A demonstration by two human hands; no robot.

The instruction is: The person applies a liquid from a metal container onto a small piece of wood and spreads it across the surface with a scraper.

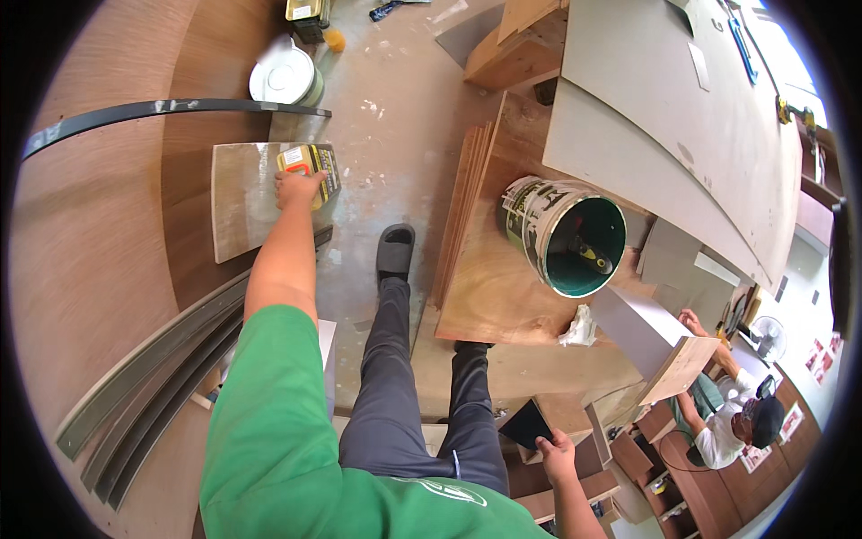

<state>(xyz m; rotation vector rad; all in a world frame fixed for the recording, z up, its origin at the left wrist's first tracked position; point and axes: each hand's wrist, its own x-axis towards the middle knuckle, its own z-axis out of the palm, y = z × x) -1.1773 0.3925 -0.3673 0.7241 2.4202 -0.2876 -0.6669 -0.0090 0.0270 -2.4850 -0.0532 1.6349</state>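
With my left arm stretched forward, my left hand (299, 186) is closed at the red handle on top of a rectangular yellow and black tin (324, 172). The tin is at the right edge of a pale wooden board (242, 193), beside the wood-faced panel on the left. Down at the lower right, my right hand (558, 451) grips the corner of a thin, flat, dark piece (526, 424) between thumb and fingers; what it is made of I cannot tell.
An open bucket (585, 241) with a tool inside stands on stacked plywood (485, 296). Dark curved strips (171, 386) lean at the left. A white-lidded bucket (284, 75) is further ahead. A person (732, 422) works at the right by a white panel (639, 328).
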